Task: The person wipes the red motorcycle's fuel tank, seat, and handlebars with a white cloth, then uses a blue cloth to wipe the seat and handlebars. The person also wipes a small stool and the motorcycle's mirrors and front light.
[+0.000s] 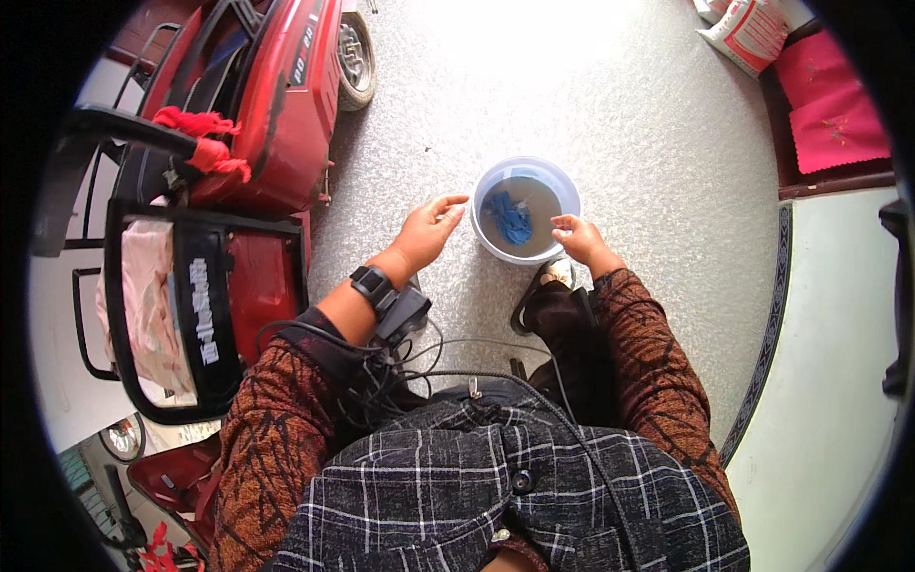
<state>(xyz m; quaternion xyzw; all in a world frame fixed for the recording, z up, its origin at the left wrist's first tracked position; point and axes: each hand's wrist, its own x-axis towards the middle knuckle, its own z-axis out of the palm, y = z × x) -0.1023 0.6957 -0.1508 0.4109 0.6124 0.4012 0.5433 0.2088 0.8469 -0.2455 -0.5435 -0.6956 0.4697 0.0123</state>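
Observation:
A pale translucent plastic bucket stands on the floor before me, holding murky water. A crumpled blue cloth lies in the water, left of the middle. My left hand is just left of the bucket's rim, empty, with fingers pointing toward it and the thumb slightly apart. Over the right front of the rim is my right hand, its fingers loosely bent and nothing visible in them. Whether it touches the rim is not clear. A black strap with a small device is around my left wrist.
A red motor tricycle with a black-framed seat stands close on my left. Cables hang by my left forearm and lap. My shoe is beside the bucket. Sacks and a pink cloth are at the right.

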